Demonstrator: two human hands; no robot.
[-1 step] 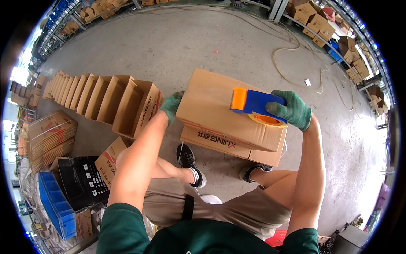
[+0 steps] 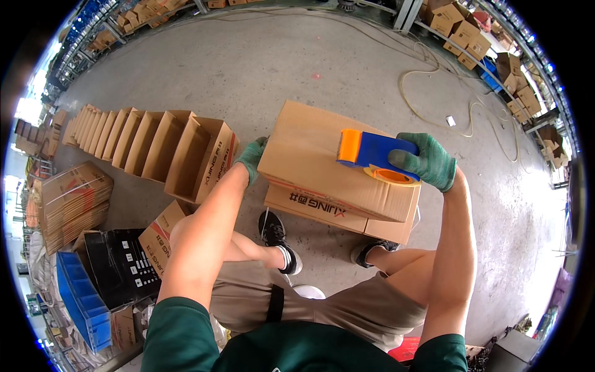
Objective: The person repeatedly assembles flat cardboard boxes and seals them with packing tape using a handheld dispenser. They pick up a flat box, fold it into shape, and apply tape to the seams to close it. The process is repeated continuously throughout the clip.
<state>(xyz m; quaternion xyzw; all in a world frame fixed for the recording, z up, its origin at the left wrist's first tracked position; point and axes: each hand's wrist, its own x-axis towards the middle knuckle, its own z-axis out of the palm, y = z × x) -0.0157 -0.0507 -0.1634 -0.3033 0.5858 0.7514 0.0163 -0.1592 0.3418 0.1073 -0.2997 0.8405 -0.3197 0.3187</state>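
Note:
A flat brown cardboard box (image 2: 310, 139) lies in front of me, its top closed, resting on another cardboard box (image 2: 378, 230). My right hand (image 2: 435, 164), in a green glove, is closed around a blue tape dispenser (image 2: 377, 147) with an orange front end. The dispenser sits over the right part of the box top, and its roll of tape (image 2: 395, 177) faces me. At the box's left end, my gloved left hand (image 2: 251, 161) grips the edge; some of its fingertips are hidden.
A row of open cardboard boxes (image 2: 192, 158) stretches away to the left. Flattened cartons (image 2: 77, 201), a black box (image 2: 121, 266) and a blue plastic bin (image 2: 80, 304) stand at lower left. A hose (image 2: 406, 93) curls over the floor at right. Shelving with cartons (image 2: 458, 31) lines the back.

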